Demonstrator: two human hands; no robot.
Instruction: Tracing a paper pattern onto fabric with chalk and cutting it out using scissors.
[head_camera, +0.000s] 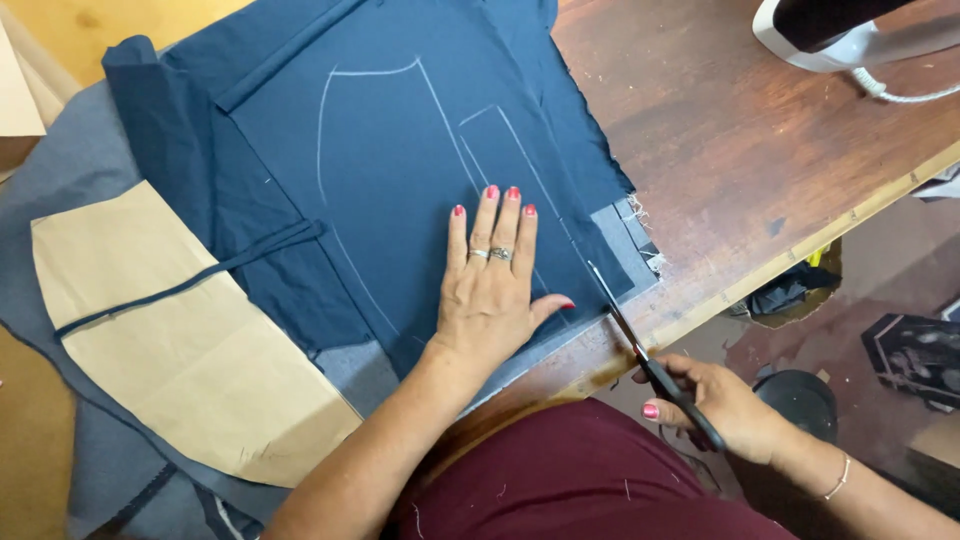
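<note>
My left hand (490, 290) lies flat, fingers spread, on a dark navy fabric (400, 150) marked with white chalk lines. My right hand (725, 405) grips black-handled scissors (640, 350) at the table's near edge. The blades point up into the fabric's lower right edge, just right of my left thumb, along a chalk line. The navy fabric lies over a grey cloth (80, 170) on a brown wooden table (760, 150).
A tan paper pattern piece (180, 350) rests on the grey cloth at left, with a thin navy strip (190, 280) across it. An iron with a white cord (850, 40) stands at the table's far right. Dark objects and scraps lie on the floor (900, 350) at right.
</note>
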